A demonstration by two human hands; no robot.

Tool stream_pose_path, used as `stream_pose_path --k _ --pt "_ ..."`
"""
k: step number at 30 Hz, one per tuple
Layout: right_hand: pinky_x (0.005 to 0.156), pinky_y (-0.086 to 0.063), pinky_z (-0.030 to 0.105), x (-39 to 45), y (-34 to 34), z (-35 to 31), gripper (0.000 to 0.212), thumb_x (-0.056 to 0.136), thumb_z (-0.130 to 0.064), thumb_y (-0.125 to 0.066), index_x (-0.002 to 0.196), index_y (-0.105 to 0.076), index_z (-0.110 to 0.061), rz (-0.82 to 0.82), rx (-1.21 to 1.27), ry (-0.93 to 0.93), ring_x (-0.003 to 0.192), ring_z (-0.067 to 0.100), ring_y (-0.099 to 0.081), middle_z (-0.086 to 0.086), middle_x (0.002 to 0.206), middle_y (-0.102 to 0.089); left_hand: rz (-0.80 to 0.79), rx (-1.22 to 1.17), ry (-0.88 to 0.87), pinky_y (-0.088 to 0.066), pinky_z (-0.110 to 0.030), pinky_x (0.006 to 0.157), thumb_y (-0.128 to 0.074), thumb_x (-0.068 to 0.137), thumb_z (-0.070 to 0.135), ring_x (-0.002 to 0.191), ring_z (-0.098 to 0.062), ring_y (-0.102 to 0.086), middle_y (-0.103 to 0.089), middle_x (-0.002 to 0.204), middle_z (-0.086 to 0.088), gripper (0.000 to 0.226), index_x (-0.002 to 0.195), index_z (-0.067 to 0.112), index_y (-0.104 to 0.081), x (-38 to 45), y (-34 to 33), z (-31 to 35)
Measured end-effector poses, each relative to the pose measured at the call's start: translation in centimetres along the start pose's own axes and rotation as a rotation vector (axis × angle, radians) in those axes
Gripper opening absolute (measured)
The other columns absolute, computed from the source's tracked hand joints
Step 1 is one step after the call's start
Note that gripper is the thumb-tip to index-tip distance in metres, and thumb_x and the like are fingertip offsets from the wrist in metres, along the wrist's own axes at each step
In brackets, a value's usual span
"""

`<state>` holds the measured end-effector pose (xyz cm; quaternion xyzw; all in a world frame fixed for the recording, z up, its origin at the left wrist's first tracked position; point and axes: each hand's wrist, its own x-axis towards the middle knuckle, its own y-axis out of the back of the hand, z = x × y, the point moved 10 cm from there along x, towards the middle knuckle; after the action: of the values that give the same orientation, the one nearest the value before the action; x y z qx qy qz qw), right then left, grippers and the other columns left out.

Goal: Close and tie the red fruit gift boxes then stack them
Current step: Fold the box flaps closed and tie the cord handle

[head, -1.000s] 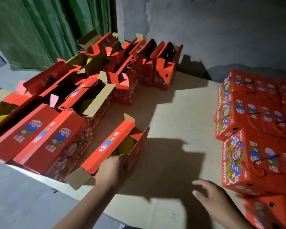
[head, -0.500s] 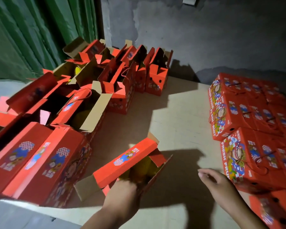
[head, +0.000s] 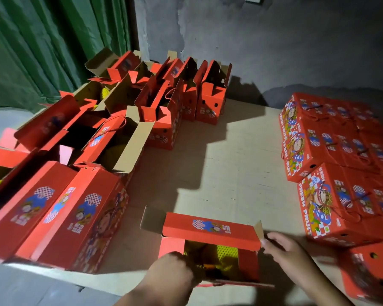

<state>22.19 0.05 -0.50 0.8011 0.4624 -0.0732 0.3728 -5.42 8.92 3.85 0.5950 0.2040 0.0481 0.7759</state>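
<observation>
Box (head: 210,246) with the lid up sits at the near edge of the bench (head: 226,164), right in front of me. A second ago it lay slanted by the left group; now it has been pulled over and turned square to me. I think that means it is ready to be shut, and the tying and stacking come after.

My left hand (head: 175,268) curls over the near left corner of the box and holds it there. My right hand (head: 281,246) has its fingers bent at the right end of the raised lid flap (head: 210,230), touching it; I cannot tell if it is pinching yet. Inside I see yellow fruit (head: 227,250) in netting.

Along the left edge lie two shut boxes (head: 60,213) side by side. Behind them, toward the far left corner, stands a crowd of open boxes (head: 164,102); I count about eight, but they overlap too much to be sure. Along the right edge is the pile of tied boxes (head: 332,151). Three fronts show, plus one more box at the near right corner, and the rest are too blurry to count.
</observation>
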Motion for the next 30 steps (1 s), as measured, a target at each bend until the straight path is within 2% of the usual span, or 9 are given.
stream_pose_path --k 3,5,9,11,13,15,20,25,30 --pt "0.101 -0.053 0.05 -0.6 0.0 -0.1 0.019 0.087 -0.043 -0.079 0.097 -0.072 -0.028 -0.018 -0.025 0.029 0.093 0.012 -0.075 -0.007 0.089 -0.078 -0.014 0.133 -0.07 -0.049 -0.014 0.048 -0.082 0.059 0.038 0.052 0.002 -0.06 -0.062 0.06 0.016 0.021 0.079 0.038 -0.076 -0.5 -0.7 1.5" --pt "0.096 -0.052 0.044 -1.1 0.1 -1.1 0.019 0.086 -0.042 -0.081 0.09 -0.07 -0.027 -0.009 -0.098 0.098 0.091 0.009 -0.072 -0.006 0.085 -0.076 0.082 0.065 -0.025 -0.042 -0.009 0.043 -0.085 0.052 0.05 0.046 0.004 -0.055 -0.058 0.053 0.021 0.021 0.065 0.039 -0.073 -0.5 0.4 1.0" --pt "0.072 -0.05 0.042 -2.0 0.3 -3.5 0.025 0.086 -0.037 -0.079 0.081 -0.061 -0.02 0.066 -0.219 0.22 0.068 0.015 -0.06 0.002 0.069 -0.062 0.272 -0.373 0.128 -0.045 -0.023 0.065 -0.049 0.09 0.075 0.082 -0.006 -0.065 -0.064 0.089 0.023 0.05 0.097 0.03 -0.07 -1.0 2.9 -0.1" --pt "0.067 -0.048 0.035 -2.4 0.0 -4.5 0.02 0.085 -0.037 -0.082 0.081 -0.066 -0.024 0.091 -0.274 0.265 0.066 0.008 -0.06 -0.006 0.067 -0.063 0.356 -0.421 0.177 -0.041 -0.03 0.065 -0.036 0.096 0.074 0.084 -0.01 -0.061 -0.061 0.089 0.017 0.053 0.094 0.027 -0.06 -1.4 3.6 -0.9" --pt "0.069 -0.052 0.025 -2.9 -0.5 -5.0 0.009 0.085 -0.041 -0.083 0.087 -0.074 -0.041 0.087 -0.363 0.264 0.074 0.0 -0.066 -0.016 0.074 -0.069 0.345 -0.472 0.217 -0.043 -0.033 0.067 -0.037 0.104 0.061 0.082 -0.014 -0.057 -0.061 0.088 0.008 0.041 0.091 0.026 -0.054 -1.4 3.7 -1.9" --pt "0.068 -0.048 0.016 -3.2 -1.2 -5.0 0.025 0.085 -0.042 -0.082 0.107 -0.074 -0.051 0.044 -0.439 0.25 0.075 -0.003 -0.065 -0.017 0.076 -0.067 0.348 -0.529 0.227 -0.041 -0.03 0.07 -0.044 0.106 0.044 0.083 -0.013 -0.057 -0.065 0.09 0.006 0.031 0.093 0.024 -0.063 -1.4 3.7 -3.0" --pt "0.06 -0.041 0.01 -3.7 -3.7 -6.4 0.046 0.091 -0.041 -0.076 0.134 -0.062 -0.052 -0.051 -0.568 0.29 0.067 -0.005 -0.056 -0.016 0.073 -0.058 0.428 -0.54 0.405 -0.037 -0.001 0.075 -0.066 0.095 0.021 0.092 0.009 -0.053 -0.062 0.105 0.027 0.024 0.112 0.037 -0.072 -3.0 2.6 -7.5" --pt "0.071 -0.058 0.029 -4.2 -5.6 -8.2 0.022 0.087 -0.048 -0.076 0.092 -0.059 -0.036 -0.078 -0.566 0.373 0.076 0.002 -0.065 -0.015 0.082 -0.069 0.425 -0.472 0.597 -0.041 -0.012 0.064 -0.071 0.091 0.041 0.082 0.002 -0.055 -0.059 0.09 0.023 0.008 0.092 0.035 -0.065 -5.4 1.7 -10.3" --pt "0.055 -0.033 0.025 -4.3 -8.9 -7.0 0.048 0.089 -0.07 -0.053 0.08 -0.06 -0.024 -0.257 -0.658 0.405 0.059 0.003 -0.05 -0.012 0.068 -0.056 0.286 -0.541 0.654 -0.057 -0.033 0.071 -0.057 0.1 0.049 0.083 -0.014 -0.068 -0.071 0.094 0.011 0.023 0.102 0.032 -0.072 -5.8 -0.9 -10.9"
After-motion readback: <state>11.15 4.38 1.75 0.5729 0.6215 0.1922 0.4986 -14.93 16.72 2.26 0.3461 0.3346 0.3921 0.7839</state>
